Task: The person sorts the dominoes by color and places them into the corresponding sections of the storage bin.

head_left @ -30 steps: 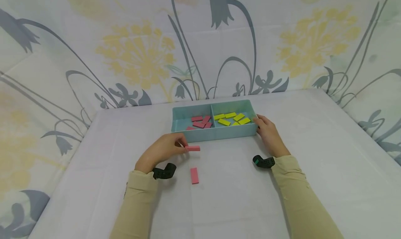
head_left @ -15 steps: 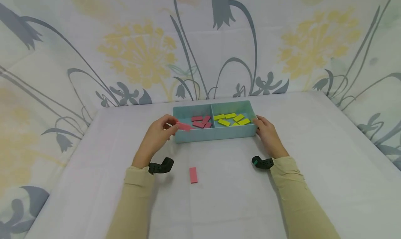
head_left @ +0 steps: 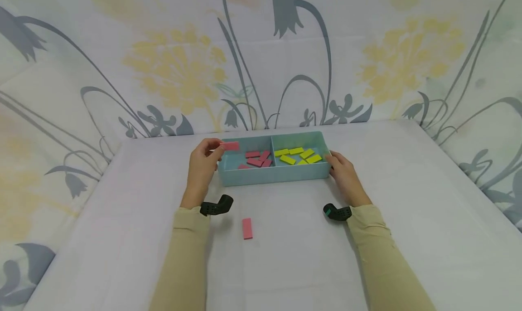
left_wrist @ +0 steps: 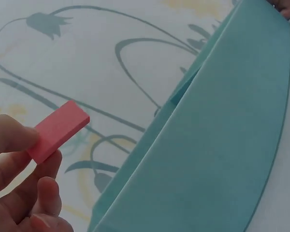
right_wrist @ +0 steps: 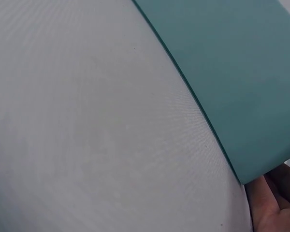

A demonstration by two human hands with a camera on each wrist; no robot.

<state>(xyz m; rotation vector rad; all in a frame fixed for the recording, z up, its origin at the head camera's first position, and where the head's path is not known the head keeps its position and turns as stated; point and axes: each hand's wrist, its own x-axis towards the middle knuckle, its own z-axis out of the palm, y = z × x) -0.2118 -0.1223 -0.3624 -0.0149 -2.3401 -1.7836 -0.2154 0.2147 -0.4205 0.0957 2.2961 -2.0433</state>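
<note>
A pink flat block is pinched between the thumb and fingers of my left hand. In the head view it hovers over the left compartment of a pale teal box; in the left wrist view the block is clear of the box wall. Several pink blocks lie in the left compartment and several yellow blocks in the right one. My right hand grips the box's right end; the right wrist view shows its fingers at the lower corner.
One more pink block lies on the white tablecloth in front of the box, between the forearms. A patterned cloth hangs behind the table. Each wrist carries a black camera.
My left hand has lifted its pink block from in front of the box, up and away over the left compartment. The right hand stays at the box's right end.
</note>
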